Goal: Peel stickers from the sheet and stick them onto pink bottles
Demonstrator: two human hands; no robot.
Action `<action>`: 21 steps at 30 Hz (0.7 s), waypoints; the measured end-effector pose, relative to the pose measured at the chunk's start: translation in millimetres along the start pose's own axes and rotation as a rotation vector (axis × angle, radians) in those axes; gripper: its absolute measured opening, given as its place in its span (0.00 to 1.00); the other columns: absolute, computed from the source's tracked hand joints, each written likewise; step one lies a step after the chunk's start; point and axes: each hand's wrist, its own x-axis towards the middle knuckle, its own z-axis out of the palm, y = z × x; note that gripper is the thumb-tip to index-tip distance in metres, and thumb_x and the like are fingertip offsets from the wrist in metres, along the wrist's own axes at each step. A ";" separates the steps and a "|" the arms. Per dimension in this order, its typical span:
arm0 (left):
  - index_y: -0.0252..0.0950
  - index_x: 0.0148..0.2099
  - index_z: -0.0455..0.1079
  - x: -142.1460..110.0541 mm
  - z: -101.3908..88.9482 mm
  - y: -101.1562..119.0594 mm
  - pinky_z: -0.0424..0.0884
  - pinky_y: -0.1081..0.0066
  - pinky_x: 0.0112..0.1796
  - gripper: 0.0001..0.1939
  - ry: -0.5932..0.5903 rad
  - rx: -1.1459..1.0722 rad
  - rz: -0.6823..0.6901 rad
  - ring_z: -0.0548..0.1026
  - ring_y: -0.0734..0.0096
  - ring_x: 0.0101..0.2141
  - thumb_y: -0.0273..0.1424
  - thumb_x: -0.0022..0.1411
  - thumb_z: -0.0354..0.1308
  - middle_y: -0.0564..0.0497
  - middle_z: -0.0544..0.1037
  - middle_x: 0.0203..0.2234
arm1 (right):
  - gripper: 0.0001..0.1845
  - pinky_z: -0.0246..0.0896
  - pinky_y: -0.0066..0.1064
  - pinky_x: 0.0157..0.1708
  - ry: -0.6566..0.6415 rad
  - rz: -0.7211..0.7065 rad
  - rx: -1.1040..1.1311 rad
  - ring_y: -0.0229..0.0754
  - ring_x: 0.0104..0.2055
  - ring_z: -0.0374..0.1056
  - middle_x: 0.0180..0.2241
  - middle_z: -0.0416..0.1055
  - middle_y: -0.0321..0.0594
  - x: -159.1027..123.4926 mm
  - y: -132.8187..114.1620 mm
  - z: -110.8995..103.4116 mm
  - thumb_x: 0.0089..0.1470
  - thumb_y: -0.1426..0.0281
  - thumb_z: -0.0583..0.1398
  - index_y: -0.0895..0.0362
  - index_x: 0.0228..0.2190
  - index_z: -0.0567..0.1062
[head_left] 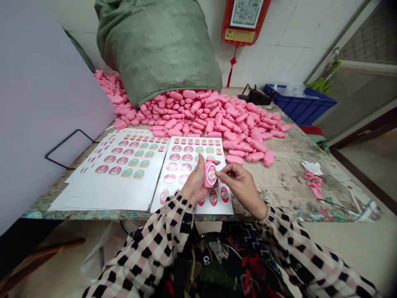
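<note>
My left hand (197, 182) is closed around a small pink plastic bottle (206, 180), held upright above a sheet of stickers (173, 198). On the bottle's front lies an oval sticker (211, 174) with a dark pink border and a white centre. The thumb and forefinger of my right hand (242, 184) are pinched together at the right edge of this sticker. The sheet beneath carries rows of pink, green and oval stickers. Part of it is hidden by my left hand and the bottle.
A large heap of pink bottles (198, 111) spills from a green sack (164, 45) across the back. More sticker sheets (102, 194) lie fanned out at left. A blue crate (310, 105) stands at the back right; pink scraps (314, 182) lie at the table's right.
</note>
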 end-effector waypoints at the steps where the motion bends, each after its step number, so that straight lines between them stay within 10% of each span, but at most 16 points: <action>1: 0.32 0.40 0.69 -0.2 -0.1 -0.3 0.64 0.75 0.19 0.31 -0.003 -0.003 0.002 0.67 0.75 0.19 0.56 0.54 0.45 0.53 0.66 0.19 | 0.12 0.57 0.28 0.27 -0.003 0.001 0.004 0.35 0.26 0.63 0.24 0.69 0.34 0.1 -0.3 0.6 0.47 0.59 0.61 0.56 0.24 0.70; 21: 0.33 0.44 0.68 -2.8 -0.3 -2.2 0.64 0.74 0.15 0.36 -0.043 0.054 0.045 0.66 0.75 0.15 0.59 0.54 0.38 0.53 0.66 0.16 | 0.13 0.61 0.30 0.29 -0.047 0.040 -0.026 0.38 0.25 0.68 0.23 0.72 0.35 -4.6 0.5 5.4 0.49 0.58 0.60 0.55 0.26 0.71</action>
